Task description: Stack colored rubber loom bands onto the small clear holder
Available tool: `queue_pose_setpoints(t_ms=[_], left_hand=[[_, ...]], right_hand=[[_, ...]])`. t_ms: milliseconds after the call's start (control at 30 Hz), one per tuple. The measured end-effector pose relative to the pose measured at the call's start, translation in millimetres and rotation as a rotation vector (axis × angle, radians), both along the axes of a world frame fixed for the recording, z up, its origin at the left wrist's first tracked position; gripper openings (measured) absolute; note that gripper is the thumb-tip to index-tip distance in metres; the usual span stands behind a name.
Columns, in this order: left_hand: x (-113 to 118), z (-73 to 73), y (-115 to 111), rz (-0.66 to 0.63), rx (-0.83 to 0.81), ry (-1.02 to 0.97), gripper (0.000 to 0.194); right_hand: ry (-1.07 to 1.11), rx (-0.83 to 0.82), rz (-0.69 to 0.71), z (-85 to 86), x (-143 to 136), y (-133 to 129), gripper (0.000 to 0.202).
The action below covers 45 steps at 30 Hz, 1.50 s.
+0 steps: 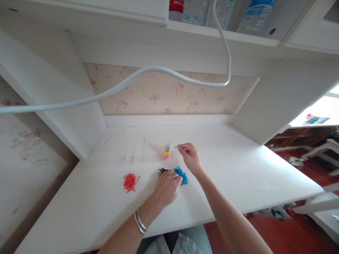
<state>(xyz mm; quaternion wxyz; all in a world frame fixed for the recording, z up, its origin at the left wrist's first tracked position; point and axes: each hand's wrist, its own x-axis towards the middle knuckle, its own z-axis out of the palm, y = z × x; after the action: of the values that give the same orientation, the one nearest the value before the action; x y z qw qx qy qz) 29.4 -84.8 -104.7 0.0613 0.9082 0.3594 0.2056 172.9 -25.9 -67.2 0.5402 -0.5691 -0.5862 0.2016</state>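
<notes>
Between the thumb and fingers of my right hand (189,155) is a small thin blue piece (176,147), just right of a small clear container (167,150) with yellow and pink in its lower part. My left hand (168,185) rests lower down, its fingertips at the left edge of a pile of blue pieces (181,175). Whether those closed fingers grip anything is hidden. A pile of black pieces (162,171) lies partly covered behind my left hand. Farther left on the white desk (227,169) sits a pile of red pieces (130,182).
A white cable (159,68) hangs across the view above the desk. Overhead, a shelf (225,33) holds plastic bottles (194,10). White side panels (286,95) and a floral back wall (164,93) enclose the desk.
</notes>
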Motion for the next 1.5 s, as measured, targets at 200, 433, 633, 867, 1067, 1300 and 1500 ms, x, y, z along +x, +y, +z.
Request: queue_pose_setpoints(t_ms=[200, 433, 633, 867, 1067, 1300, 1500], left_hand=[[0, 1.9, -3, -0.015, -0.024, 0.016, 0.018], [-3, 5.4, -4, -0.087, -0.056, 0.05, 0.014], [-4, 3.0, -5, -0.068, -0.039, 0.069, 0.015], [-4, 3.3, 0, -0.045, -0.035, -0.123, 0.018], [-1, 2.8, 3, -0.009, -0.141, -0.374, 0.019], [-5, 3.8, 11, 0.151, -0.193, -0.517, 0.016], [-14, 24.0, 22, 0.301, -0.235, -0.608, 0.018]], right_hand=[[-0.132, 0.072, 0.011, 23.4, -13, 16, 0.024], [-0.338, 0.117, 0.058, 25.4, -17, 28, 0.025], [-0.291, 0.122, 0.006, 24.5, -11, 21, 0.028], [-0.133, 0.02, -0.027, -8.2, 19, 1, 0.029], [-0.094, -0.138, 0.043, -63.3, 40, -23, 0.027], [-0.313, -0.205, 0.22, -70.3, 42, -33, 0.027], [-0.452, -0.235, 0.254, -69.5, 48, -31, 0.027]])
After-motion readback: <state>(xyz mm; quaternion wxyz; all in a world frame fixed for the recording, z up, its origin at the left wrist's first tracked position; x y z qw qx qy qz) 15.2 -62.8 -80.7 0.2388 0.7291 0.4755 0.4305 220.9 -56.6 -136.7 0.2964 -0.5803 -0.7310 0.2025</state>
